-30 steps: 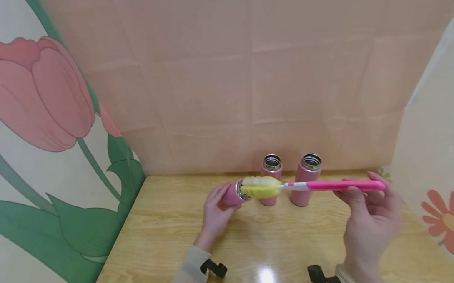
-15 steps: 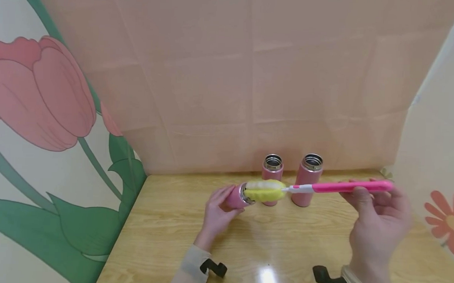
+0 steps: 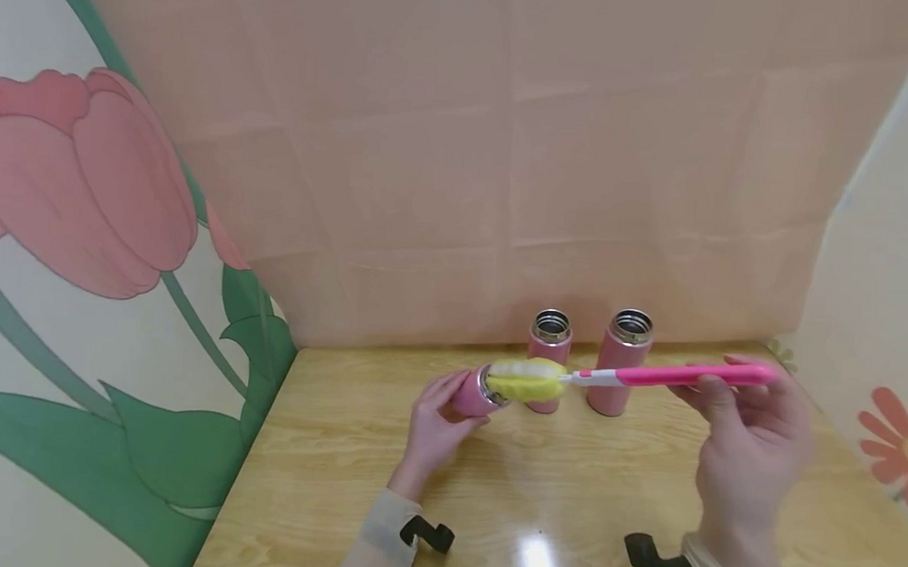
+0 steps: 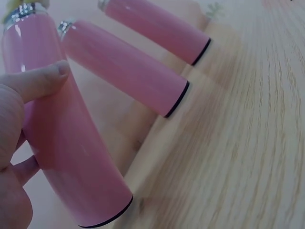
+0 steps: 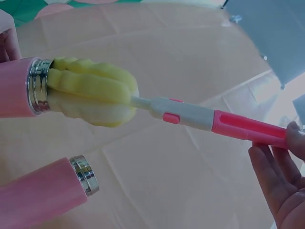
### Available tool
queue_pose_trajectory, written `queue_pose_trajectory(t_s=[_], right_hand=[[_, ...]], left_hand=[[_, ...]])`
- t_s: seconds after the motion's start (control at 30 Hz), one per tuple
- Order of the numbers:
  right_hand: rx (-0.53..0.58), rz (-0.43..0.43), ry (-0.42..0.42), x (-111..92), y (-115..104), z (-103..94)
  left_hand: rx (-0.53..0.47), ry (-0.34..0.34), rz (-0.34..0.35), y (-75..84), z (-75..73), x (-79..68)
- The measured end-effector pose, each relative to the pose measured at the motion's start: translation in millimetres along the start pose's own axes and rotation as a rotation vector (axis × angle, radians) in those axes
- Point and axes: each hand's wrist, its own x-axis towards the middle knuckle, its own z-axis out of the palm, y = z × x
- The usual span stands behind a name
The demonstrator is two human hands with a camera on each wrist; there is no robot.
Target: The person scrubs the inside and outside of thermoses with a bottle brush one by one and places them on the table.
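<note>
My left hand grips a pink metal bottle, tilted with its silver mouth facing right. In my right hand is the pink handle of a bottle brush, pinched between thumb and fingers near its end. The brush's yellow and white sponge head sits at the bottle's mouth; its tip is inside the neck and most of it shows outside. A white stem section with pink buttons joins sponge and handle.
Two more pink bottles without lids, a nearer-left one and a right one, stand upright at the back of the wooden table. Behind them hangs a peach-coloured sheet. A flower-painted wall borders the left side.
The brush and bottle shifted slightly right in the head view, then the brush and right hand came back a little left. Both hands keep their holds.
</note>
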Motion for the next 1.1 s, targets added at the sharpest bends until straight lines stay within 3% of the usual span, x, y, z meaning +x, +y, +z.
queue_pose_trajectory(t_s=[0.23,0.43,0.5,0.67,0.87,1.0,1.1], right_hand=[[-0.158,0.023,-0.243,22.9,4.5,28.4],[-0.515,-0.061,-0.503,50.8,8.4,64.7],[-0.583,-0.086,-0.581,57.3,11.8,75.9],[-0.487,-0.091,-0.698,63.9,23.7,89.3],[-0.345,-0.129,-0.809,62.0,29.9,88.3],[-0.348,-0.132,-0.869,61.5,31.6,92.5],[-0.432,-0.054,-0.865,62.0,33.3,99.3]], left_hand=[[-0.044,0.015,-0.075,-7.7,-2.3,0.6],[-0.053,0.014,-0.065,-10.3,-2.4,0.9],[-0.06,0.015,-0.054,-10.4,-2.2,1.3],[-0.063,0.026,-0.05,-12.1,-1.9,2.3],[-0.141,0.03,-0.113,-10.9,-2.7,2.8],[-0.196,0.026,-0.136,-9.7,-4.6,3.8],[-0.209,0.044,-0.135,-10.6,-4.7,4.9]])
